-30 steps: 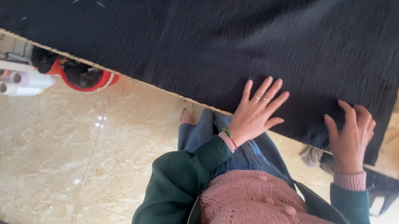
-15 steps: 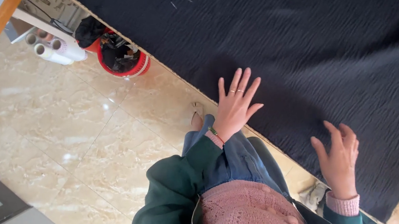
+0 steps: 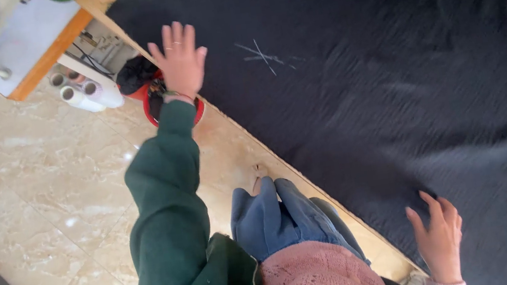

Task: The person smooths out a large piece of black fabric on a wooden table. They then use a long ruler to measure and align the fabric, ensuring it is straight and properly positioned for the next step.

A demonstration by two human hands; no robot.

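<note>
Dark green jacket sleeve (image 3: pixel 165 194), pink knitted sweater (image 3: pixel 316 282), blue jeans (image 3: pixel 284 217), wrist bracelet (image 3: pixel 177 95).

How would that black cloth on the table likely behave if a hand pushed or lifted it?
The black cloth looks floppy: soft ripples run across it, so a push would probably bunch it rather than slide it whole. It lies flat under the left hand and right hand, so it likely drapes limply if lifted. Its crinkled weave suggests it is not slippery.

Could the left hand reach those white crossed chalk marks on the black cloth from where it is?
Probably yes. The left hand lies open at the edge of the black cloth, and the chalk marks sit just to its right with only bare cloth between them.
</note>
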